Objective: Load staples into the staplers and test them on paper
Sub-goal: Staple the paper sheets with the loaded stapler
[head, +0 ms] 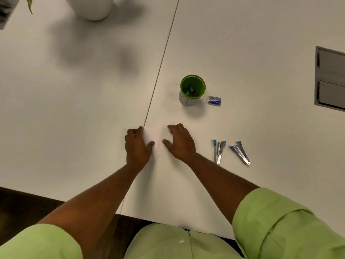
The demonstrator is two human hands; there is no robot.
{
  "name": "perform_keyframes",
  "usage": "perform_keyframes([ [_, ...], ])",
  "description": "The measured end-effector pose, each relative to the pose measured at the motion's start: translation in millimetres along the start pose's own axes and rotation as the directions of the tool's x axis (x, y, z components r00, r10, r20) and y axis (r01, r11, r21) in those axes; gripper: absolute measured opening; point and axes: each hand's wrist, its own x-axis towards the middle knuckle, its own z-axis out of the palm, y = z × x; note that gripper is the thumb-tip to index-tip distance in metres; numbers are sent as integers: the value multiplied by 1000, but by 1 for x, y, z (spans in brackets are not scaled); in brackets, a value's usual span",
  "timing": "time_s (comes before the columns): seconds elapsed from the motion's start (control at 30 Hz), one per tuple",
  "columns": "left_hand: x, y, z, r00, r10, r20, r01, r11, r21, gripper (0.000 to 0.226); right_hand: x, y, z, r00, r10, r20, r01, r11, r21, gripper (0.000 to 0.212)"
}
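Both hands are down on a small sheet of white paper (153, 134) that lies on the white surface (242, 53), right beside the seam where two tabletops meet. The left hand (137, 144) presses on the sheet's left edge with its fingers curled and its thumb reaching across onto the paper. The right hand (180, 142) lies on the right side with fingers spread and flat, thumb angled toward the other hand. Neither hand grips anything; they only pin the sheet, which is hard to make out against the pale top.

To the right of the hands, well apart from the paper, two small staplers lie hinged open. The light-blue stapler (218, 151) is nearer the right hand, and the dark-blue stapler (240, 152) sits just beside it, further right. Farther from the person stands a green cup (192, 89) with some dark metal bits inside that I cannot identify. Just to its right rests a small blue staple box (214, 100). A white vase (91, 7) stands at the far edge, and a grey recessed panel (330, 79) is set into the top at far right.
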Motion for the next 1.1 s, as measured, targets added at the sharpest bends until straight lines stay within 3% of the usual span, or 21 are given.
perform_keyframes([
  [0.2, 12, 8, 2, 998, 36, 45, -31, 995, -96, 69, 25, -16, 7, 999, -15, 37, 20, 986, -164, 83],
  [0.4, 20, 12, -1, 998, 44, 55, -36, 991, -130, 64, 31, -15, 11, 1000, 14, -1, -14, 987, -162, 83],
  [0.5, 21, 14, -4, 998, 31, 52, -24, 992, -121, 62, 33, -15, 13, 1000, -5, -27, 1, 989, -149, 73],
  [0.63, 24, 21, -5, 999, 16, 47, -9, 989, -147, 56, 34, -14, 13, 995, -40, -93, 30, 993, -114, 38],
  [0.73, 24, 24, -6, 1000, 17, 13, -14, 984, -177, 49, 32, -10, 11, 990, -44, -131, 40, 999, -36, 15],
  [0.9, 20, 29, -10, 990, 127, -65, -141, 928, -344, 59, 25, 0, 1, 982, 7, -187, 34, 976, 215, 18],
  [1.0, 19, 38, -11, 989, 147, -1, -126, 844, -521, 61, 20, 9, -11, 969, 143, -199, -51, 911, 408, 19],
  [1.1, 17, 52, -9, 988, 106, 114, -12, 778, -628, 51, 9, 23, -24, 958, 271, -88, -166, 782, 601, 13],
])
